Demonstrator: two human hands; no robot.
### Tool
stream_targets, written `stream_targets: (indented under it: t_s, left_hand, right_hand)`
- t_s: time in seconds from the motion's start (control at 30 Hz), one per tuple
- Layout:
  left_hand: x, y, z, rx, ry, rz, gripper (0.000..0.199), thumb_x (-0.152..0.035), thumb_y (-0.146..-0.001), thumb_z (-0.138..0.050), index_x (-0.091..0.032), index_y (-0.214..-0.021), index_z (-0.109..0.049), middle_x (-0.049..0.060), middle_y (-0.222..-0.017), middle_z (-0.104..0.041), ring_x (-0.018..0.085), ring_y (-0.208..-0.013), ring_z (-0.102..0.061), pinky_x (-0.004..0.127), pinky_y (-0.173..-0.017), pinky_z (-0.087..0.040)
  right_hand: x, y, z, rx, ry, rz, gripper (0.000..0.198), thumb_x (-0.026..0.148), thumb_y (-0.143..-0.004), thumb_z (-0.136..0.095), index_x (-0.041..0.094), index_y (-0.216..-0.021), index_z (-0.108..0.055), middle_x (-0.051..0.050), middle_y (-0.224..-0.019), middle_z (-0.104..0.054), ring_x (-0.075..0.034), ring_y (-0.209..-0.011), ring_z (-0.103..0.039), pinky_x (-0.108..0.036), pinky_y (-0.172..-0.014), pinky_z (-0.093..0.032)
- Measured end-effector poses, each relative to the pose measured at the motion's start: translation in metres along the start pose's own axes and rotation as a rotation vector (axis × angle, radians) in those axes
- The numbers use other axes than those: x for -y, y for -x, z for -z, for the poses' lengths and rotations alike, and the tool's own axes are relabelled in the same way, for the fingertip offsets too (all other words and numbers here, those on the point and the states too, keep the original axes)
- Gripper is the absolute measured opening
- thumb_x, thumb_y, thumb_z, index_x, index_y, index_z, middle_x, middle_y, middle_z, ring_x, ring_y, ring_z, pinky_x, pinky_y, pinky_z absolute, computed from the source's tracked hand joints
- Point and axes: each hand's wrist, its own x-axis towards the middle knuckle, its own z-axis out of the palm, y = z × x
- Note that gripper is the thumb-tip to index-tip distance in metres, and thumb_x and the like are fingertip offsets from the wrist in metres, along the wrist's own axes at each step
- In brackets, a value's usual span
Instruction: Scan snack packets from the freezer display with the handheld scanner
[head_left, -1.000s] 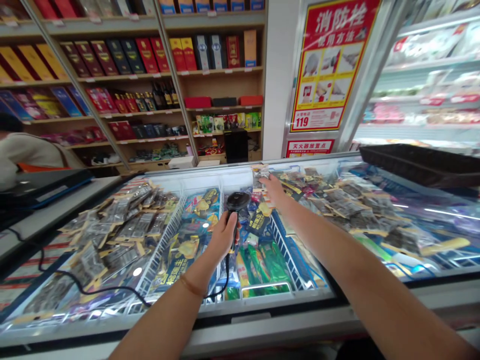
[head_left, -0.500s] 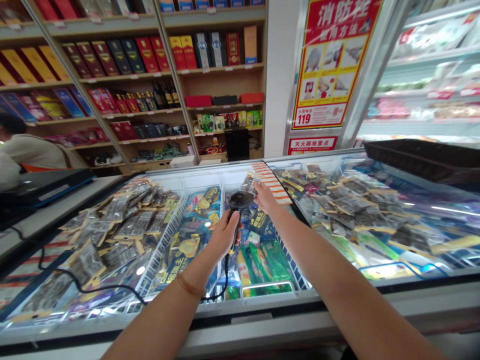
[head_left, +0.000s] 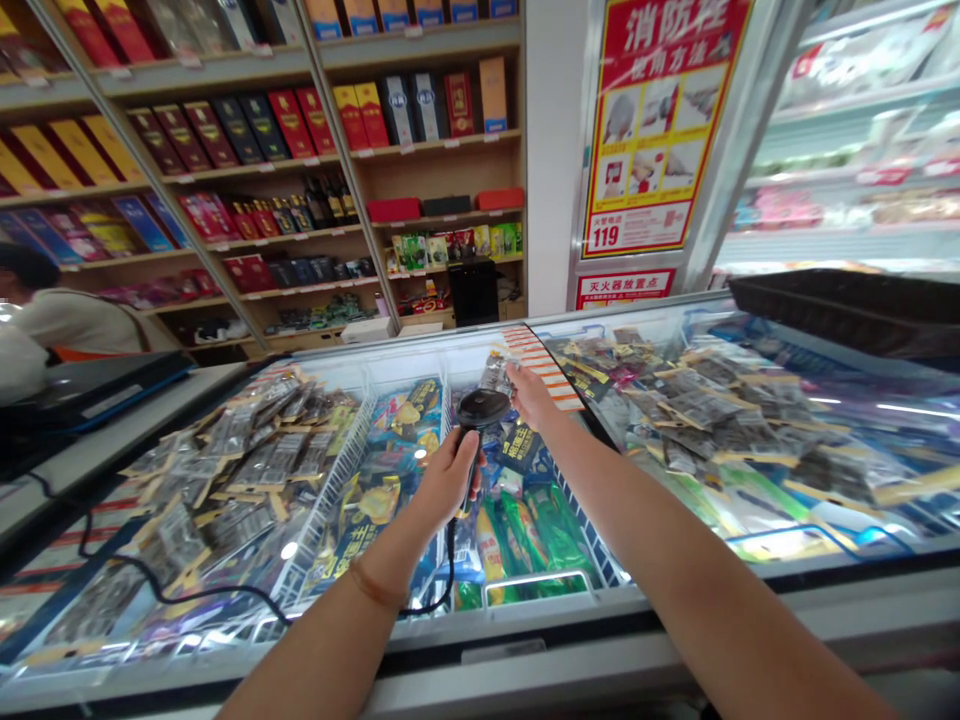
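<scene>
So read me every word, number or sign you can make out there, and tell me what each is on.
"消防栓": top of the red poster.
"使用方法": just below it, same poster, slightly blurred.
"119": red digits near the poster's bottom.
"灭火器放置点": small sign under the poster.
Too small or blurred to read surely: the remaining print on both, the packet in the right hand, yellow lettering on the dark bags, the shelf boxes.

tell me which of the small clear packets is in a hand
The small clear plastic packet pinched in the right hand, just beyond the black handheld scanner; it alone is held, while the other packets lie heaped either side.
</scene>
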Motion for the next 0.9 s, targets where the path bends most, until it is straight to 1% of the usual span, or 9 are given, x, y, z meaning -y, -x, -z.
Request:
stream_targets:
  t_s: [0.13,0.2,0.3,0.43,0.63,0.8,0.9]
  left_hand:
    - [-0.0016,0.0004,-0.0004,0.003,-0.007,0.01,0.063,-0.081,-0.078,-0.068,-0.022,-0.088,-0.051,-0.003,-0.073,-0.06,0.008,-0.045,-0.049,0.023,-0.039,-0.039]
    - [-0.0008,0.0003,-0.0003,0.0,-0.009,0.012,0.063,-0.082,-0.078,-0.067,-0.022,-0.088,-0.051,-0.004,-0.072,-0.06,0.008,-0.045,-0.049,0.023,-0.039,-0.039]
    - [0.0007,0.0006,0.0003,-0.003,0.002,0.01,0.06,-0.079,-0.08,-0.068,-0.022,-0.089,-0.052,-0.004,-0.072,-0.06,0.008,-0.045,-0.049,0.023,-0.039,-0.039]
    - [0.0017,0.0008,0.0009,0.012,0.013,0.005,0.056,-0.075,-0.082,-0.068,-0.022,-0.091,-0.052,-0.004,-0.073,-0.06,0.008,-0.046,-0.05,0.022,-0.04,-0.039]
    - [0.0011,0.0013,0.0009,0.066,0.0,-0.004,0.058,-0.077,-0.082,-0.068,-0.022,-0.09,-0.051,-0.003,-0.075,-0.061,0.008,-0.047,-0.051,0.022,-0.04,-0.04]
    - [-0.0021,0.0033,-0.0011,0.104,-0.004,0.009,0.062,-0.08,-0.079,-0.068,-0.022,-0.09,-0.05,-0.004,-0.073,-0.059,0.007,-0.045,-0.049,0.022,-0.039,-0.038]
    - [-0.0036,0.0037,-0.0011,0.109,-0.005,0.009,0.062,-0.08,-0.079,-0.068,-0.022,-0.09,-0.05,-0.004,-0.073,-0.06,0.007,-0.045,-0.049,0.022,-0.039,-0.038]
  right_hand:
    - [-0.0031,-0.0029,0.0007,0.004,-0.037,0.019,0.044,0.06,-0.075,-0.083,0.025,-0.094,-0.064,-0.001,-0.086,-0.077,-0.024,-0.092,-0.076,-0.035,-0.077,-0.06]
    - [-0.0035,-0.0032,0.0003,0.01,-0.061,0.027,0.045,0.059,-0.073,-0.085,0.025,-0.095,-0.065,-0.001,-0.086,-0.077,-0.024,-0.093,-0.076,-0.036,-0.078,-0.061]
    - [-0.0022,-0.0011,-0.0013,0.012,-0.064,0.018,0.046,0.058,-0.072,-0.086,0.025,-0.096,-0.066,-0.002,-0.084,-0.077,-0.025,-0.092,-0.076,-0.034,-0.075,-0.061]
    - [0.0007,0.0035,-0.0026,0.026,-0.04,0.022,0.046,0.06,-0.075,-0.084,0.025,-0.099,-0.064,-0.003,-0.085,-0.077,-0.026,-0.093,-0.077,-0.034,-0.073,-0.061]
    - [-0.0017,0.002,0.0005,-0.011,-0.023,-0.008,0.047,0.061,-0.075,-0.084,0.026,-0.099,-0.063,-0.001,-0.086,-0.078,-0.024,-0.093,-0.078,-0.032,-0.072,-0.061]
    - [-0.0056,-0.0018,0.0033,0.026,-0.057,0.008,0.05,0.062,-0.073,-0.086,0.025,-0.101,-0.066,-0.002,-0.089,-0.079,-0.024,-0.093,-0.078,-0.033,-0.073,-0.061]
    - [-0.0067,-0.0032,0.0037,0.027,-0.071,0.007,0.052,0.062,-0.072,-0.087,0.025,-0.101,-0.066,-0.001,-0.087,-0.079,-0.024,-0.091,-0.078,-0.032,-0.07,-0.06]
